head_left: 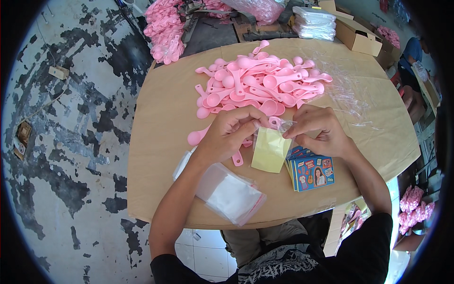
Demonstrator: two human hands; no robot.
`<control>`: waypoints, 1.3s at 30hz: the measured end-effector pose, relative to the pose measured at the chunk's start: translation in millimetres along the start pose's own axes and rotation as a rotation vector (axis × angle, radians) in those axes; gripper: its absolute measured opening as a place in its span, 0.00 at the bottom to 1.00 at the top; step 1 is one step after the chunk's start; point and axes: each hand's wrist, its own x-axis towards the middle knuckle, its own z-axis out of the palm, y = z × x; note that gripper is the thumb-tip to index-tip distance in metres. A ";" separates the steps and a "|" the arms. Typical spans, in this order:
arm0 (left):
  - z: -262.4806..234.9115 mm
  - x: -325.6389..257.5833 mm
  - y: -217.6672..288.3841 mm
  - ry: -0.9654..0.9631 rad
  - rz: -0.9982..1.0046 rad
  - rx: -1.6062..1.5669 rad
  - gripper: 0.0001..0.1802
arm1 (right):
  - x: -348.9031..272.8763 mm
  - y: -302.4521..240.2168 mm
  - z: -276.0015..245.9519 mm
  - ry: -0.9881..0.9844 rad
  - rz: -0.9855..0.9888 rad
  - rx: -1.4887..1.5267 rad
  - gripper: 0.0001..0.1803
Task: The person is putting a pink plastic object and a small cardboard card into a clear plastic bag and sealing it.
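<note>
My left hand [230,132] and my right hand [316,130] meet over the middle of the brown board [161,142]. Between them they pinch the top of a small clear bag [272,147] that holds a yellow card and a pink spoon. A pink spoon handle [237,158] pokes out under my left hand. A big heap of pink plastic spoons [262,85] lies just beyond the hands. Under my left forearm rests a stack of empty clear bags [231,194]. A pile of blue printed cards [312,173] lies beside my right wrist.
Crumpled clear plastic film [354,94] lies at the right of the board. Cardboard boxes [359,38], a stack of bags [314,22] and more pink items [165,28] stand at the back. Worn, patchy floor [71,142] stretches left. Another person [414,49] sits at the far right.
</note>
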 end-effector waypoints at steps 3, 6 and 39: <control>0.9 -0.2 -2.0 -0.002 0.013 0.005 0.09 | -0.2 3.3 0.2 -0.007 -0.032 0.019 0.13; -1.0 -0.6 -3.9 -0.006 0.024 0.032 0.10 | 0.4 4.9 -0.9 -0.019 -0.052 0.004 0.13; 0.7 4.7 12.9 0.030 0.057 0.001 0.24 | 1.8 -14.6 -0.7 0.084 0.487 0.213 0.30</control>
